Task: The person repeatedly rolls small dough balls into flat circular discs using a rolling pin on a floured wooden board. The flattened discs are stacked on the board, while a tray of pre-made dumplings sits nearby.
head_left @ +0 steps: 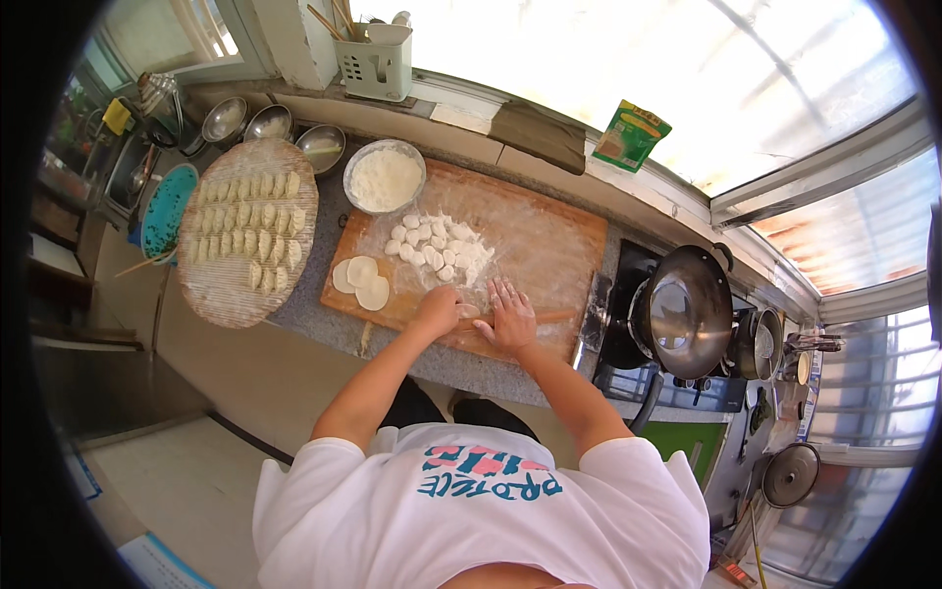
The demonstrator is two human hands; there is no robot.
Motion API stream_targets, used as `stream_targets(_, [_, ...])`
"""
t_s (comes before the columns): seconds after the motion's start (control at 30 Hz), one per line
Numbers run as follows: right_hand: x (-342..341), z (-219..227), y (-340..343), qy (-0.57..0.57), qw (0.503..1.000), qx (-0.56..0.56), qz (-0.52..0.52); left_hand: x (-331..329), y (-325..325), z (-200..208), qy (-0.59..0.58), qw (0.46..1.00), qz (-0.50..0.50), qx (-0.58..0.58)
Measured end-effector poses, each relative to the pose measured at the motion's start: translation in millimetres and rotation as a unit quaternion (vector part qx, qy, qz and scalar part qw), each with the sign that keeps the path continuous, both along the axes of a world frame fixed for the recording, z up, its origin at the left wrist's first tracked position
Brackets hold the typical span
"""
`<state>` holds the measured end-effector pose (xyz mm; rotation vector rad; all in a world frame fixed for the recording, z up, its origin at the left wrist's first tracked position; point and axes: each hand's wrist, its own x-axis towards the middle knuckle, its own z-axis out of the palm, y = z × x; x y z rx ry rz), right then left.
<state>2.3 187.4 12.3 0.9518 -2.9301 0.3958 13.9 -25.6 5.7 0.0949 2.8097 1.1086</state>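
Observation:
A floured wooden board (564, 231) lies on the counter in front of me. My right hand (510, 316) rests flat on a thin rolling pin (557, 315), its fingers spread and floury. Close beside it, my left hand (439, 310) is closed, its fingertips at a small dough wrapper mostly hidden between the hands. Several floured dough pieces (435, 257) are heaped just beyond my hands. To the left on the board, 3 round dough wrappers (373, 294) overlap. A bowl of flour (386, 180) stands at the board's far left corner.
Left of the board, a round tray (221, 294) carries rows of dumplings (250, 216). Behind it sit metal bowls (269, 123) and a turquoise basin (162, 226) of green filling. A wok (687, 312) occupies the stove on the right. A green packet (631, 137) leans at the window.

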Motion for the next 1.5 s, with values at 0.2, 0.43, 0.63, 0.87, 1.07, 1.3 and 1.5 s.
stream_targets(0.2, [12.1, -4.2, 5.5, 0.002, 1.0, -0.024, -0.002, -0.2, 6.7, 27.4, -0.136, 0.99, 0.019, -0.041])
stream_targets(0.43, [44.5, 2.7, 21.7, -0.043, 0.999, 0.012, 0.031, 1.8, 2.1, -7.8, 0.06, 0.996, -0.062, -0.022])
stream_targets(0.63, [-17.5, 3.8, -5.0, 0.0, 1.0, -0.004, -0.011, -3.8, 8.2, 11.0, -0.091, 0.994, 0.031, -0.049])
stream_targets(0.87, [56.0, -3.7, 32.3, -0.005, 0.999, -0.015, 0.052, -2.2, 10.7, -6.0, 0.008, 0.998, -0.055, -0.009])
stream_targets(1.07, [4.7, 0.0, 7.3, -0.008, 1.0, -0.01, 0.023, -2.7, 12.1, 12.1, -0.083, 0.996, 0.02, -0.019])
stream_targets(1.3, [21.7, -2.6, 17.3, -0.016, 0.999, 0.005, 0.031, -10.3, 11.2, 7.5, -0.072, 0.996, -0.025, -0.036])
stream_targets(1.5, [38.5, 0.6, 18.6, -0.007, 0.999, 0.003, 0.04, -13.2, -2.7, -3.6, 0.01, 0.992, -0.108, -0.07])
